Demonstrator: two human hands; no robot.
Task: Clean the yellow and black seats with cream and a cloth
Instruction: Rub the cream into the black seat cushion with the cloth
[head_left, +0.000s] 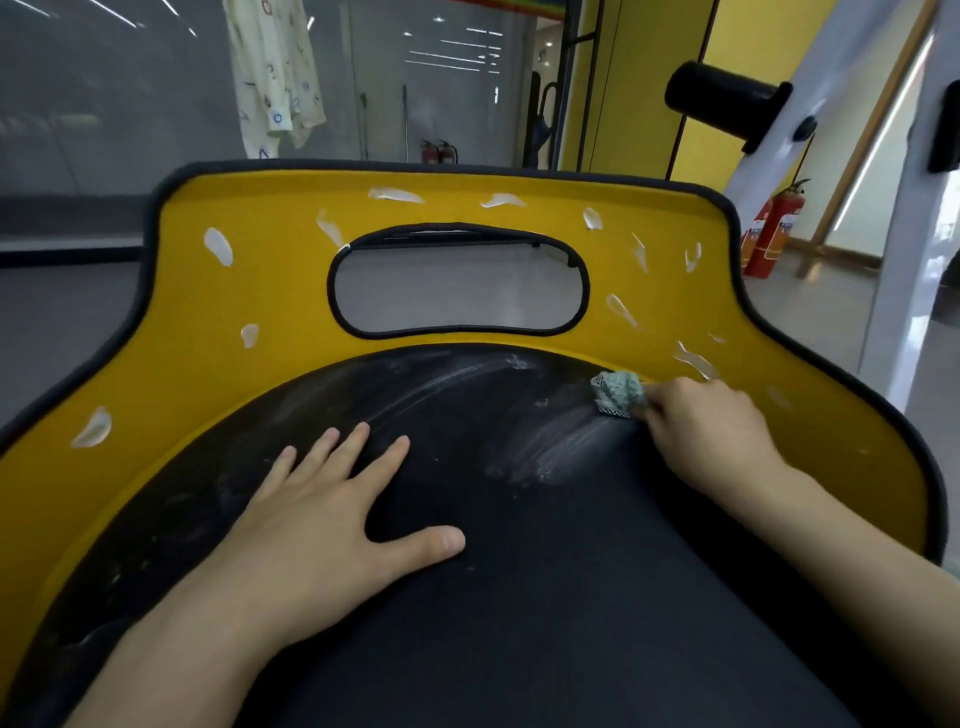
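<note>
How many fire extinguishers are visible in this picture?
4. Two fire extinguishers stand far back by the glass wall; two more stand at right on the floor. Others may be hidden behind the seat.

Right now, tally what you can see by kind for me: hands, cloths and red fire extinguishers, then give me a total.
Hands: 2, the left hand and the right hand
Cloths: 1, the green cloth
Red fire extinguishers: 4, two at the right and two far back
Total: 7
</note>
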